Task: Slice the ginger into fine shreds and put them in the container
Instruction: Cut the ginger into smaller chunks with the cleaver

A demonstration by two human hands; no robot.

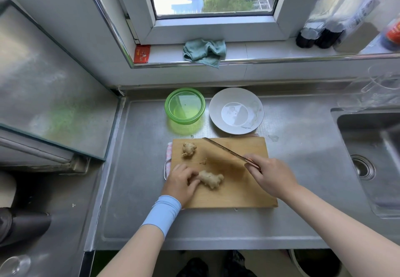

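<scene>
A wooden cutting board [238,192] lies on the steel counter. My left hand [180,182] presses down the left end of a knobbly piece of ginger [213,180] near the board's front left. A second, smaller ginger piece [188,149] rests at the board's far left corner, with a tiny scrap [203,162] between them. My right hand [270,174] grips the handle of a knife [225,149]; its blade points away to the left, above the board and apart from the ginger. Behind the board stands an empty green plastic container [185,106].
A white plate [255,108] sits to the right of the container. The sink [372,157] is at the right. A green cloth [204,52] and dark bottles [318,36] sit on the windowsill. A glass stove cover [49,82] leans at the left.
</scene>
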